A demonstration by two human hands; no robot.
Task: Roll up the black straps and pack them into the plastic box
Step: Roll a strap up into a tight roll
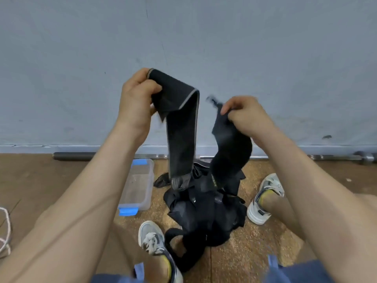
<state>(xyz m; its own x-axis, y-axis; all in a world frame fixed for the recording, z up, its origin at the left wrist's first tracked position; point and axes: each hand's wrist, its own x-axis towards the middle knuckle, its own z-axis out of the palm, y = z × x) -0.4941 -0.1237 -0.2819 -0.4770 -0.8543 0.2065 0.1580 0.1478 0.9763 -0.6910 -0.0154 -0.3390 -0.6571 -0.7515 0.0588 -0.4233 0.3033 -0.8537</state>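
Shorts [306, 271], strap [181, 129] raised, brown floor [257, 242], grey wall [204, 37]

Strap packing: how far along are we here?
Done: nothing visible; no strap shows in the plastic box. In hand: the left hand pinches a hanging, unrolled black strap; the right hand grips another black end, possibly the same strap. Left: rolling it, plus the pile of straps, all unpacked.

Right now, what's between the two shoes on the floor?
A heap of black straps lies between the left shoe and the right shoe. The head view shows it.
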